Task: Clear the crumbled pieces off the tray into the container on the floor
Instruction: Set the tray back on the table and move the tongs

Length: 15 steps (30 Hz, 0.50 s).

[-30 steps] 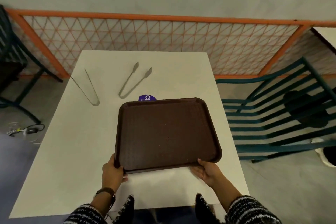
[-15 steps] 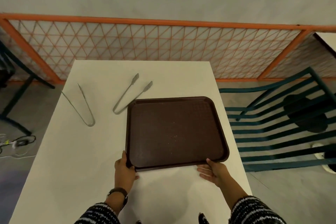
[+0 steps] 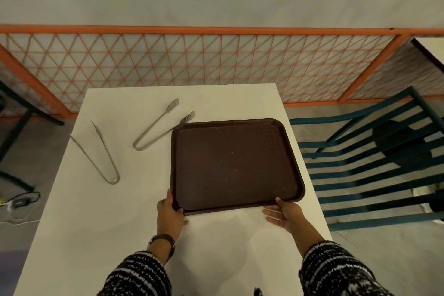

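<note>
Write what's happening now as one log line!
left hand: grips tray near-left corner | right hand: holds near-right corner | crumbs: few specks on tray | tongs: two, left of tray | container: not in view

Left of your brown plastic tray (image 3: 216, 151), scallop-tipped steel tongs (image 3: 153, 125) and pointed steel tongs (image 3: 112, 182) block the white table (image 3: 216, 247); a green slatted chair (image 3: 360, 222) crowds its right edge.

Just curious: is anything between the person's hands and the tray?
Nothing: left hand and right hand hold the tray's near corners. Two tongs lie to its left; the container is out of view.
</note>
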Motion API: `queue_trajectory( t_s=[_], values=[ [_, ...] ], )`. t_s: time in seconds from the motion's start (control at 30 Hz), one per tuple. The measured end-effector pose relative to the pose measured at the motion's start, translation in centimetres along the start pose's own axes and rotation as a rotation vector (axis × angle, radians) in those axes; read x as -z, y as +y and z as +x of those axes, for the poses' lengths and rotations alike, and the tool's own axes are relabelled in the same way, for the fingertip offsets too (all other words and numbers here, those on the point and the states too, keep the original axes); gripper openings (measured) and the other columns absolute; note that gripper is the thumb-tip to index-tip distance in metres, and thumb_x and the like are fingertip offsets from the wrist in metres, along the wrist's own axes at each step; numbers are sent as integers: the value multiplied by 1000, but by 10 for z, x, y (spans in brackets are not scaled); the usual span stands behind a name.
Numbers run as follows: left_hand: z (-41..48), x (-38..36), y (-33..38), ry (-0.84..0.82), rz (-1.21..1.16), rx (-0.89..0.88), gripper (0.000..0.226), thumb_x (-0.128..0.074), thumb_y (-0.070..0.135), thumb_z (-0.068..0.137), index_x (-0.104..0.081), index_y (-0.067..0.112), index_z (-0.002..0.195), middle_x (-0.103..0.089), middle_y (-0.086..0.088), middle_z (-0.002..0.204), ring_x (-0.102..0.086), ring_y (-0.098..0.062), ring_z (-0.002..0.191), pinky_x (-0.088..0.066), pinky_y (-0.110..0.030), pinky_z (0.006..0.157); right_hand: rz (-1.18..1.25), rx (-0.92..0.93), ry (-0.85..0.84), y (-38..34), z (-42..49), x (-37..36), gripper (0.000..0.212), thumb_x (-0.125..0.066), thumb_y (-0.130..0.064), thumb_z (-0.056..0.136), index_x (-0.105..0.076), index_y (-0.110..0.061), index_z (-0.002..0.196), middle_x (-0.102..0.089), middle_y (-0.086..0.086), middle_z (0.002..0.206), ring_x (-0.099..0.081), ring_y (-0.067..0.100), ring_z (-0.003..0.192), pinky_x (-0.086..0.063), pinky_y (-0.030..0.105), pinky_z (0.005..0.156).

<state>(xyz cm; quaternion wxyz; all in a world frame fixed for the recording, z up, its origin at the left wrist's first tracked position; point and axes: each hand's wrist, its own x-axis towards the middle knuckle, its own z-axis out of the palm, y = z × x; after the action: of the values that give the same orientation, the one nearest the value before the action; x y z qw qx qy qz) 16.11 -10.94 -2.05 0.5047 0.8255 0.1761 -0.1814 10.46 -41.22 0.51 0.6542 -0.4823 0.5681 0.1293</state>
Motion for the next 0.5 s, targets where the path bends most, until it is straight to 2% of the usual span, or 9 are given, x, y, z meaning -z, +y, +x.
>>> queue_trajectory(
  t_s=[0.1, 0.17, 0.23, 0.37, 0.5],
  values=[
    [0, 1, 3, 9, 7, 6, 68, -49, -4, 88, -27, 26, 146, -35, -7, 116, -57, -31, 87, -56, -32, 59, -14, 5, -9, -2, -2, -1, 24, -44, -21, 99, -55, 1, 103, -69, 18, 81, -69, 25, 51, -55, 34, 46],
    [0, 2, 4, -6, 21, 7, 65, -51, 1, 89, -29, 26, 145, -37, -8, 118, -59, -33, 89, -57, -36, 62, -24, 3, -28, 0, -6, -2, 33, -44, -29, 99, -56, 1, 103, -69, 18, 87, -70, 28, 61, -56, 36, 51],
    [0, 6, 4, -5, 21, 24, 61, -52, 8, 90, -28, 22, 145, -38, -9, 121, -60, -34, 93, -57, -38, 66, -44, -3, -34, 4, -14, -7, 40, -43, -37, 98, -57, 1, 98, -68, 19, 88, -68, 33, 73, -55, 40, 57],
    [0, 24, -3, 40, -32, 63, 57, -49, 16, 94, -25, 17, 146, -36, -11, 136, -59, -32, 98, -55, -37, 72, -156, -22, -69, 19, -36, -34, 45, -41, -43, 97, -57, -2, 94, -69, 20, 89, -67, 36, 79, -55, 42, 64],
    [6, 57, -19, 124, -88, 104, 49, -48, 12, 94, -35, 16, 141, -37, -10, 138, -60, -34, 99, -54, -35, 71, -343, -28, -193, 36, -59, -78, 43, -42, -42, 97, -58, -2, 94, -70, 17, 84, -68, 33, 71, -54, 35, 58]
  ],
)
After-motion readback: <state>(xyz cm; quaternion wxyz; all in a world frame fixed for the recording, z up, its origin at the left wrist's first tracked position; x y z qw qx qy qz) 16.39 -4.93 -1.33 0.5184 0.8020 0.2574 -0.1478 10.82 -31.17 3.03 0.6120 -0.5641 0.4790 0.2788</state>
